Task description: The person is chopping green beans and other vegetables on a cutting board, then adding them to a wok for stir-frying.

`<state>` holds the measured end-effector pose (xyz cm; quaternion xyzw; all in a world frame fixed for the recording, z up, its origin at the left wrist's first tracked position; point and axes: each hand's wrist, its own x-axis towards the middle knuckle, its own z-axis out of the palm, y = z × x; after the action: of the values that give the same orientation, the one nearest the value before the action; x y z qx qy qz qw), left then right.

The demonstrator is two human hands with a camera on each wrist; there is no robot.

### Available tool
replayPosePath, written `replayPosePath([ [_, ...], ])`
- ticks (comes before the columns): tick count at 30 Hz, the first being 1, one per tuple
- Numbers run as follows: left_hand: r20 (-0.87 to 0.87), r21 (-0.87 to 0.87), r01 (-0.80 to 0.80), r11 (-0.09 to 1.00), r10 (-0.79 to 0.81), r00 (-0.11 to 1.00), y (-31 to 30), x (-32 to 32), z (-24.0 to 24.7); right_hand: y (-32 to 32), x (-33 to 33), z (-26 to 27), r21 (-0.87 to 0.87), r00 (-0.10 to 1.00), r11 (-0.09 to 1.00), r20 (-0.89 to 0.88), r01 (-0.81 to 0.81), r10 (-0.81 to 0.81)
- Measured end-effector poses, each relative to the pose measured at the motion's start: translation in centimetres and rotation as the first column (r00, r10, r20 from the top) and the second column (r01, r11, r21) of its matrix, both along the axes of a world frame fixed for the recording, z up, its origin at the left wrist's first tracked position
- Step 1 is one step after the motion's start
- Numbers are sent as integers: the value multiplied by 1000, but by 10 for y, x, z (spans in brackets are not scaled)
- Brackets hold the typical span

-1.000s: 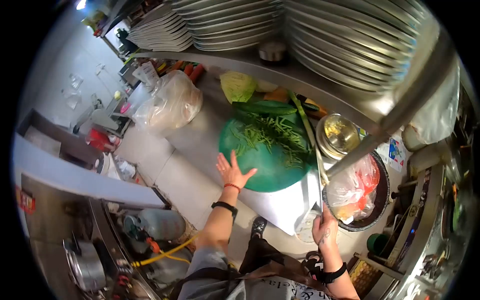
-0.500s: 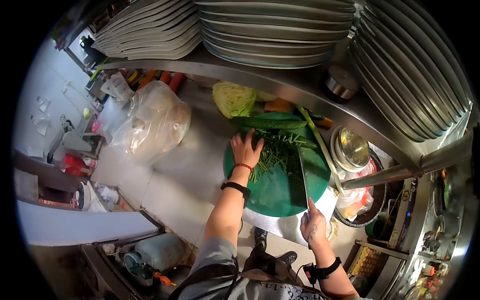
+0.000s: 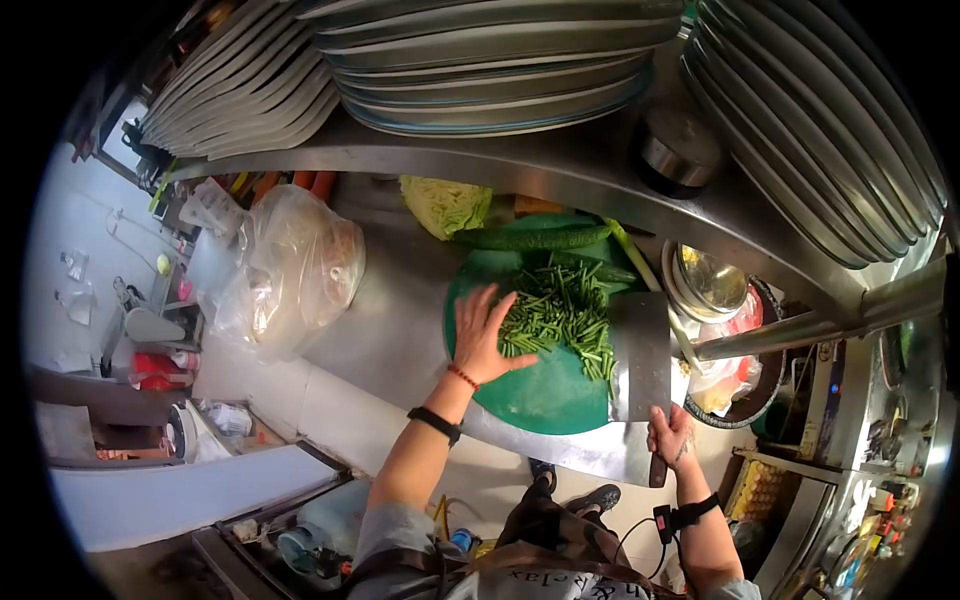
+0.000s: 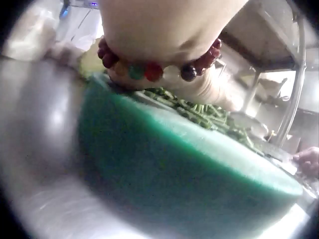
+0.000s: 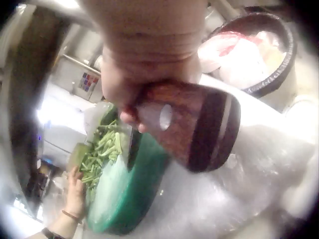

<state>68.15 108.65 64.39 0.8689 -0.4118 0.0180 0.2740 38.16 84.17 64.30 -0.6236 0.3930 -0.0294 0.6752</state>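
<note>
My left hand (image 3: pixel 482 342) has its fingers spread at the left edge of a heap of cut green stalks (image 3: pixel 565 322). The heap sits on a thick round green chopping board (image 3: pixel 540 405), its side wall seen large in the left wrist view. At the board's right side, my right hand (image 3: pixel 672 437) grips a cleaver (image 3: pixel 641 350) by its wooden handle (image 5: pixel 179 119). The broad blade faces up in the head view, its left edge close to the stalks. A whole cucumber (image 3: pixel 535 237) lies across the board's far edge.
A cabbage (image 3: pixel 445 205) lies behind the board, and a clear plastic bag (image 3: pixel 290 270) stands at left. Metal bowls (image 3: pixel 708 280) and a lined bin (image 3: pixel 765 385) are at right. Overhead, a steel shelf (image 3: pixel 480 165) carries stacks of plates (image 3: pixel 490 70).
The cleaver has come onto the board's right side and turned from edge-on to broad side up. My left hand reached to the stalks, then drew back nearer. The stalks lie more heaped together.
</note>
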Motion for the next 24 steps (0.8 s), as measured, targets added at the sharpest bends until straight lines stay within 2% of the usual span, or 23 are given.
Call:
replayPosePath([
  [2,38,76,-76,994,73,997,13,-5,-4,5,15,-4,10,999,999,-13,-31,32],
  [3,-16,94,-35,995,37,999,6,-3,-5,10,24,-4,72,1000,997,19,13,-15],
  [6,27,132,-43,990,40,999,-36,-7,-5,27,45,-9,105,996,993,71,52,-60],
  [9,53,45,-9,999,7,999,-63,-22,-11,47,61,-6,82,994,995,81,60,-67],
  [10,67,30,5,1000,-7,998,-68,-29,-9,55,65,-4,131,990,986,87,102,-114],
  [14,-41,-89,-83,993,79,996,-81,-58,-11,79,75,-4,167,992,983,90,74,-90],
  [19,-54,-308,-147,940,137,989,-88,-80,-12,98,73,-5,209,987,976,132,61,-90],
  [24,-22,-349,-120,929,120,993,-91,-94,-4,101,58,-5,291,971,954,202,67,-129],
])
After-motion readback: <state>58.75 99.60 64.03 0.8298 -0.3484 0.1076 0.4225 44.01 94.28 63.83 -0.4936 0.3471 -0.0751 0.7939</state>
